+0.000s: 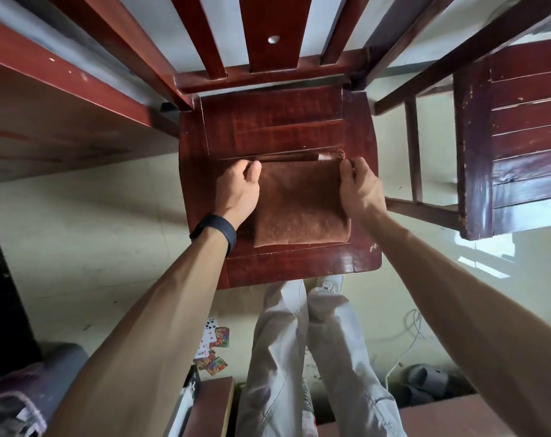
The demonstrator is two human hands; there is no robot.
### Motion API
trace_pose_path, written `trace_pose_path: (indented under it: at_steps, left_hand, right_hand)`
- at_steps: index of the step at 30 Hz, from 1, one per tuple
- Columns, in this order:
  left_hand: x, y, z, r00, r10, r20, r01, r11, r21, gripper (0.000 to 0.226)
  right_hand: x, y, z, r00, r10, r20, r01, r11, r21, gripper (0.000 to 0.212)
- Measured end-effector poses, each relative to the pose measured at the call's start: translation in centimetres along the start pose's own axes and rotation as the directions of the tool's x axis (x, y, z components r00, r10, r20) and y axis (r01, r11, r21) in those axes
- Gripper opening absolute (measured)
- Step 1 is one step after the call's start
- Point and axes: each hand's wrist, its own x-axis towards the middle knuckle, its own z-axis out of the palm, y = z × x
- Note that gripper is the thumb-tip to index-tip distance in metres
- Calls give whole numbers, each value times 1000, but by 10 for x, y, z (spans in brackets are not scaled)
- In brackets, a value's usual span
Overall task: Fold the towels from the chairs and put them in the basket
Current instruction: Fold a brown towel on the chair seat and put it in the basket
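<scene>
left hand (pixel 238 190): fingers curled, pinching the far-left corner of the folded brown terry towel (pixel 299 206), black wristband (pixel 215 230) on it
right hand (pixel 359 187): same deal, gripping the towel's far-right corner
arms: both bare, stretched out to the towel

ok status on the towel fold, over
Left hand and right hand each grip a far corner. Brown towel lies folded on the chair seat. Nothing on top of it.

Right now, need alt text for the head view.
Seen from above, a person's left hand and right hand pinch the far corners of a folded brown towel lying on the seat of a red wooden chair. A second chair stands to the right, and playing cards lie on the floor.
</scene>
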Motion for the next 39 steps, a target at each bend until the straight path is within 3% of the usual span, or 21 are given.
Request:
trace_pose_path:
  at_steps: [11,18,21,24,26,28,32,36,39]
  left_hand:
    - [13,3,5,996,43,-78,-39,998,53,28]
    - [8,9,5,989,83,-123,-31,927,374,31]
    - [3,5,4,965,182,-190,-86,900,428,35]
    - [-11,-5,12,877,424,-227,-256,811,526,43]
    - [-26,-5,26,826,556,-88,-423,717,554,52]
    - [-35,-9,41,830,555,64,-487,663,569,58]
    - [-31,-36,52,892,436,119,-409,668,622,60]
    - [-24,-42,55,921,381,77,-341,697,631,66]
    - [-29,-59,56,965,260,12,-211,753,624,71]
  right_hand:
    - [12,-11,16,989,0,-151,-8,999,-52,39]
    - [17,-12,17,981,-17,-195,-17,985,-170,38]
    - [12,-9,15,954,14,-299,-68,983,-171,43]
    - [-9,-7,17,870,-290,-399,172,936,-306,37]
    - [-24,-8,28,808,-518,-279,382,823,-422,35]
    - [-30,-4,42,798,-597,-81,494,726,-479,47]
    - [-16,20,53,894,-441,78,406,723,-559,63]
    - [-8,30,52,945,-326,7,274,783,-559,71]
    - [-20,36,58,983,-184,-25,142,831,-538,72]
